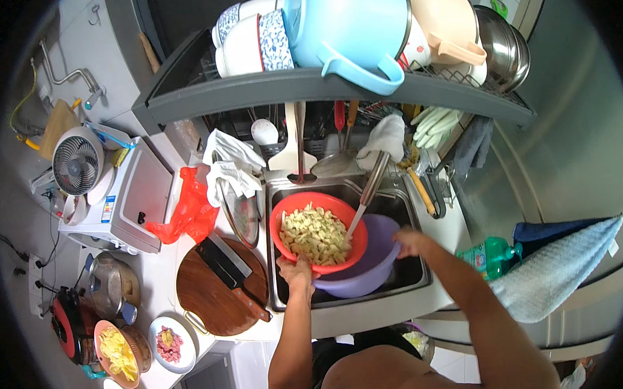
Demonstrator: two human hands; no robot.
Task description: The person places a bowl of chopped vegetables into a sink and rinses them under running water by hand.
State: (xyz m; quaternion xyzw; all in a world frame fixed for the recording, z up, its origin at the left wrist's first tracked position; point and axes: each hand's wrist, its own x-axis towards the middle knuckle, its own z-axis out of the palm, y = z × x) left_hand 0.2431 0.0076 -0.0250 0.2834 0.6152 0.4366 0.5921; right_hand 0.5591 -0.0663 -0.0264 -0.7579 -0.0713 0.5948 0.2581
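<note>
My left hand (296,273) grips the near rim of a red plastic basin (362,244), which holds chopped pale-yellow pieces (313,233). On the right, my right hand (411,242) has its fingers on the rim of a purple plastic basin (367,280). The red basin overlaps the purple one from above, hiding its left part; I cannot tell whether they touch. Both are over a stainless-steel sink (425,281). A metal faucet spout (376,178) points down toward the red basin, and a pale strip, seemingly running water, reaches the pieces.
Left of the sink, a cleaver (225,258) lies on a round wooden chopping board (204,308). Nearby are a red plastic bag (189,210), a glass lid (243,218) and a plate (186,362) of cut meat. A loaded dish rack (265,89) spans above; a green pump bottle (491,257) is right.
</note>
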